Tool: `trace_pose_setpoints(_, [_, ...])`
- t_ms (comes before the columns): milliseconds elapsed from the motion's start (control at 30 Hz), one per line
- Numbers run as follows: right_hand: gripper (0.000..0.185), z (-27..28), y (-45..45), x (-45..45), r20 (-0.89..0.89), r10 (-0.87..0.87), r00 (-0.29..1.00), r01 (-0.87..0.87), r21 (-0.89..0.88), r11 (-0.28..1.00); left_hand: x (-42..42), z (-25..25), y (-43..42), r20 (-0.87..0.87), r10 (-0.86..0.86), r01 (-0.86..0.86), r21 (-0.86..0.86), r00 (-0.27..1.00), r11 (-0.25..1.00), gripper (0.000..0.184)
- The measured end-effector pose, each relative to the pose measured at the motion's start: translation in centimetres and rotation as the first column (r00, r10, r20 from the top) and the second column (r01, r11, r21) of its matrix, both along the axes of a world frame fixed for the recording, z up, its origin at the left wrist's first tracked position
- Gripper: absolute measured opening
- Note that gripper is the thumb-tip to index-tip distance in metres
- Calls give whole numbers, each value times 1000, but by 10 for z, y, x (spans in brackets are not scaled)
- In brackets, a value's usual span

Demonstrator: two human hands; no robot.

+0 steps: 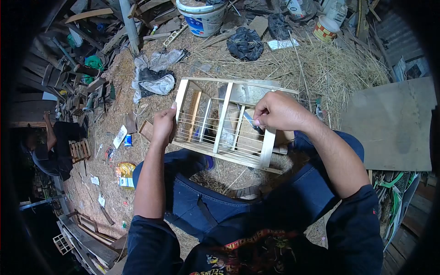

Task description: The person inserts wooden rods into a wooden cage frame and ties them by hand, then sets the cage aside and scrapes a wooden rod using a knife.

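Note:
A small cage-like wooden frame (223,117) with pale slats and thin parallel rods is held tilted above my lap. My left hand (163,124) is closed around its left end, thumb on top. At the right end, my right hand (278,111) is closed in a pinch over the rods. Right by those fingertips shows a small knife-like tool (258,130) with a dark part and a pale blade-like part. Whether the fingers hold this tool or a rod is hidden. Beneath the frame, a brown board (249,143) shows between the rods.
A flat panel (389,126) lies at the right. At the back stand a white-and-blue bucket (201,20) and a smaller tub (326,28). A black plastic bag (245,44), a blue can (128,140) and straw litter the floor. Another person (50,146) sits at the left.

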State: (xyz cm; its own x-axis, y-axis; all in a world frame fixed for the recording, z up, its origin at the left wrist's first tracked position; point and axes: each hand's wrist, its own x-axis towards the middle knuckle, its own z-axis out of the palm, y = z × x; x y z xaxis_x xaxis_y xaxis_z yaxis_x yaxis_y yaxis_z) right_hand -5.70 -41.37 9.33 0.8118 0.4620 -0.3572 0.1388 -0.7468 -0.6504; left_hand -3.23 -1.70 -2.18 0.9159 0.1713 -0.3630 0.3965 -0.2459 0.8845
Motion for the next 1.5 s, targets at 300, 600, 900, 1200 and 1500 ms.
trace_pose_setpoints(300, [16,0,1,1,84,19,996,-16,-45,999,1,-4,2,4,-11,11,3,1000,1000,44])
trace_pose_setpoints(600, [12,1,9,-10,369,125,921,-72,-152,986,0,4,-2,-9,10,-10,-2,1000,1000,43])
trace_pose_setpoints(900, [16,8,11,-14,459,212,863,-110,-240,965,0,2,1,-44,-15,14,-28,999,999,42])
trace_pose_setpoints(1200, [15,0,20,-15,323,253,912,-143,-327,934,0,-4,1,17,21,-21,8,1000,1000,46])
trace_pose_setpoints(1500, [12,-18,25,0,182,194,964,-151,-229,962,-1,-3,3,-4,-32,32,60,999,998,45])
